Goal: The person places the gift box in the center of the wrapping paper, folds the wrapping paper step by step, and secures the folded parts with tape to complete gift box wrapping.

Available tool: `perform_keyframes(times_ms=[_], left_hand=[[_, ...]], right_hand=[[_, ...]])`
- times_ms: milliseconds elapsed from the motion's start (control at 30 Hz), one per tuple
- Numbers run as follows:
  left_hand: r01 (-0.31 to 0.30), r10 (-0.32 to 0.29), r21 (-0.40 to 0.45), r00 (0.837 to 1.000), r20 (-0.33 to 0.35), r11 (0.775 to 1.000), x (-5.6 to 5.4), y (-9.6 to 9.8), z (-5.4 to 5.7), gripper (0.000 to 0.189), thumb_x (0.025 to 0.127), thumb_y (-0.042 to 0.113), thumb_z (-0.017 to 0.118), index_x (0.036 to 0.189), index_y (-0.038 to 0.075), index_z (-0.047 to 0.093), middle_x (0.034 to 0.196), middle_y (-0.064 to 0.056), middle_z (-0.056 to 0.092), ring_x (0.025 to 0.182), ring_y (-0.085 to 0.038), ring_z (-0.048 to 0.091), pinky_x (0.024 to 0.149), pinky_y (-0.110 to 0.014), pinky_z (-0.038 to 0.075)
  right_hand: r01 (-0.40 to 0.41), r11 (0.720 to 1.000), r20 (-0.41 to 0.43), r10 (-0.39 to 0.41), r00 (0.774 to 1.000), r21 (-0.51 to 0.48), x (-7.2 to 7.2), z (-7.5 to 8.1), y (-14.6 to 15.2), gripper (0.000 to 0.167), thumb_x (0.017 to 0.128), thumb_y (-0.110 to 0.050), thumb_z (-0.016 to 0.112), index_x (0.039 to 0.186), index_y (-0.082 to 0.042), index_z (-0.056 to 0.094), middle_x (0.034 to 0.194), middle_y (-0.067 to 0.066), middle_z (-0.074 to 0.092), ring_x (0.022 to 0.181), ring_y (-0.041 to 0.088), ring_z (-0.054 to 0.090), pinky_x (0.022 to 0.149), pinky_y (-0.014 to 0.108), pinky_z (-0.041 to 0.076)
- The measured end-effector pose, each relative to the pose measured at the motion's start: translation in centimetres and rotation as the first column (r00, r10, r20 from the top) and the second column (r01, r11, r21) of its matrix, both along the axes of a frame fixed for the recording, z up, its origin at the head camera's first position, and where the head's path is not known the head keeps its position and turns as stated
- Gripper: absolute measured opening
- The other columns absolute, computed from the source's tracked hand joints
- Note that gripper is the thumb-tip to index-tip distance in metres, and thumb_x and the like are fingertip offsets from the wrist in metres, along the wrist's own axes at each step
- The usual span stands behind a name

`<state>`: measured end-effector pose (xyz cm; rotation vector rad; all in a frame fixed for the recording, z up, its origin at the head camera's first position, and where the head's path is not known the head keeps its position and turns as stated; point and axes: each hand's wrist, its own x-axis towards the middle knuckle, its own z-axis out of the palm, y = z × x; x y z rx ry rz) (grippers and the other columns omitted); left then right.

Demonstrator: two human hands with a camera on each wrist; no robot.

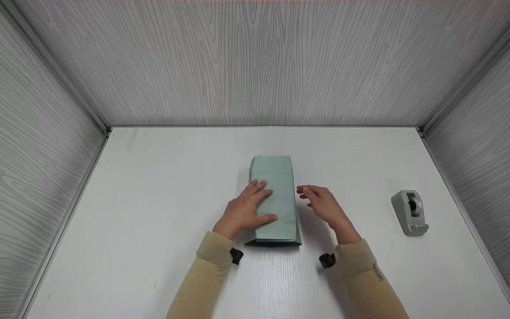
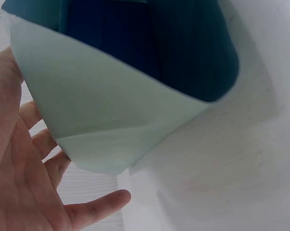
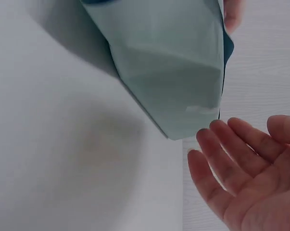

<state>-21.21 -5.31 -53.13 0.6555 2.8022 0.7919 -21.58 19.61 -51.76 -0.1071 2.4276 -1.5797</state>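
Note:
A long parcel in pale green wrapping paper [image 1: 277, 190] lies on the white table. Its near end gapes, and inside, in the left wrist view, shows a dark blue box [image 2: 120, 33] within the paper's dark teal inner face. My left hand [image 1: 245, 212] rests on the parcel's left side and top, fingers spread, thumb on the upper face. Just off the right edge of the paper hovers my right hand [image 1: 323, 204], fingers slightly bent with nothing between them. A shiny clear strip [image 3: 200, 109] lies on the paper near its far end in the right wrist view.
A grey tape dispenser [image 1: 411, 212] with a roll stands on the table [image 1: 148, 177] at the right. Wood-grain panels [image 1: 255, 66] enclose the back and both sides. Each wrist wears a small black camera.

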Motion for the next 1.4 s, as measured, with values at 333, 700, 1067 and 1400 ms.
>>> perform_keyframes(times_ms=[333,700,1067,1400], left_hand=[[0.0,0.0,0.01,1.0,-0.008,1.0,0.1,0.0,0.1,0.075,0.084,0.058,0.069,0.146,0.02,0.049,0.16,0.003,0.027,0.148,-0.018,0.015,0.1,-0.058,0.04],[0.009,-0.007,0.042,0.999,-0.038,0.999,0.2,-0.2,0.0,0.073,0.085,0.057,0.069,0.144,0.018,0.05,0.159,0.001,0.029,0.148,-0.019,0.017,0.098,-0.057,0.042],[0.038,-0.035,0.062,0.999,-0.041,0.997,0.2,-0.8,0.0,0.07,0.091,0.057,0.061,0.146,0.015,0.048,0.159,-0.002,0.028,0.148,-0.022,0.015,0.11,-0.048,0.032],[0.008,-0.007,0.223,1.0,-0.008,0.975,0.2,-0.6,-0.1,0.052,0.096,0.035,0.063,0.141,0.01,0.053,0.157,-0.006,0.032,0.147,-0.024,0.019,0.115,-0.041,0.024]], right_hand=[[0.086,0.969,0.097,-0.065,0.993,-0.233,0.8,-1.1,-0.9,0.039,0.106,-0.02,0.045,0.135,0.005,0.052,0.133,0.022,0.055,0.121,0.035,0.055,0.099,0.05,0.045],[0.052,0.999,-0.022,-0.052,0.998,0.01,1.5,-1.3,-1.6,0.035,0.098,-0.017,0.06,0.131,-0.007,0.06,0.122,0.013,0.06,0.099,0.026,0.065,0.08,0.04,0.055],[0.035,0.982,-0.054,-0.025,0.998,0.186,2.5,-1.0,-2.4,0.041,0.094,-0.017,0.067,0.134,-0.018,0.06,0.108,0.01,0.064,0.081,0.019,0.067,0.064,0.033,0.055],[0.052,0.985,-0.016,-0.05,0.999,0.167,2.7,-1.3,-2.2,0.041,0.095,-0.017,0.066,0.135,-0.022,0.058,0.108,0.009,0.062,0.078,0.019,0.066,0.063,0.034,0.056]])
